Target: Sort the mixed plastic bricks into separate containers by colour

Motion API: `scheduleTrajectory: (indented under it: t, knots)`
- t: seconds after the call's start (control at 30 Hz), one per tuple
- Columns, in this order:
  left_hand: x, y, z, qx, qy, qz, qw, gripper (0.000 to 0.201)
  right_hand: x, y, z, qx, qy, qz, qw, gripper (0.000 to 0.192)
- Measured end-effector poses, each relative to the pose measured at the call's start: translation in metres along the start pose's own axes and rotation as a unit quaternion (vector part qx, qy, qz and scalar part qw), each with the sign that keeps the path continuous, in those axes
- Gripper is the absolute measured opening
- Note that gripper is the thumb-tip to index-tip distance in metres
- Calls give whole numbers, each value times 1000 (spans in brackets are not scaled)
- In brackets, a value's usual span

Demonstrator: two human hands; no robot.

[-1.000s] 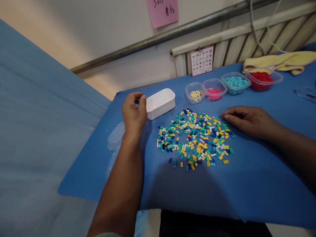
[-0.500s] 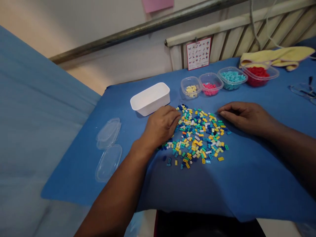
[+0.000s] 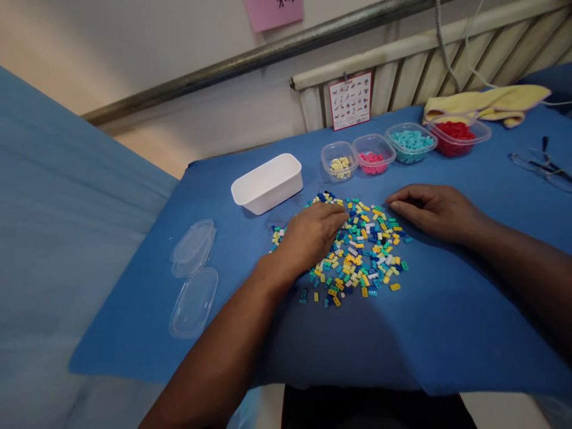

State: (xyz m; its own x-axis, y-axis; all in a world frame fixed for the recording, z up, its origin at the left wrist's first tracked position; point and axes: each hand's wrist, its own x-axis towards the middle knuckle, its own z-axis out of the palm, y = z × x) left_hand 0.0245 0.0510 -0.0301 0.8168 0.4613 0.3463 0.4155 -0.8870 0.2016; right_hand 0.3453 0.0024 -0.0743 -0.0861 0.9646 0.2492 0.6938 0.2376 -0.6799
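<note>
Small toy building bricks [image 3: 353,256] in yellow, green, blue and white lie in a loose heap on the blue cloth. My left hand [image 3: 315,232] is over the heap's left part, its fingers bent and close together. It hides the bricks beneath, and I cannot make out what its fingertips hold, if anything. At the heap's upper right edge rests my right hand [image 3: 435,211], closed with thumb and forefinger nearly meeting. Anything between those fingertips is too small or hidden to see.
Behind the heap stand clear tubs of cream bricks [image 3: 341,167], pink bricks [image 3: 373,162], turquoise bricks [image 3: 411,145] and red bricks [image 3: 456,134]. A white box [image 3: 268,187] is further left. Clear lids [image 3: 194,304] lie on the left, glasses [image 3: 543,167] and a yellow towel [image 3: 487,104] on the right.
My left hand has moved rightward over the heap, uncovering bricks on its left side. My right hand keeps its place and shape beside the heap. The view has shifted slightly.
</note>
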Motion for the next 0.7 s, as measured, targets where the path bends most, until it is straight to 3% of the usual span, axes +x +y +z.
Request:
scheduleTrajectory:
  t: [0.1, 0.2, 0.27, 0.37, 0.5, 0.57, 0.7]
  knots:
    - [5, 5, 6, 29, -59, -30, 997, 28, 0, 0, -1, -7, 2, -3, 1000, 26]
    - [2, 4, 4, 43, -54, -49, 996, 23, 0, -1, -2, -8, 1, -7, 1000, 26]
    - [0, 2, -1, 22, -4, -50, 998, 20, 0, -1, -2, -7, -1, -7, 1000, 26]
    - [-2, -6, -17, -7, 115, -41, 993, 18, 0, 0, -2, -6, -5, -2, 1000, 25]
    - [-6, -33, -46, 72, 247, -91, 962, 17, 0, 0, -1, -7, -6, -3, 1000, 26]
    - [-12, -52, -56, 112, 264, -145, 947, 17, 0, -1, -2, -2, -10, -5, 1000, 26]
    - [-27, -82, -56, 132, 230, -197, 944, 16, 1, -6, -5, -9, -22, -4, 1000, 27]
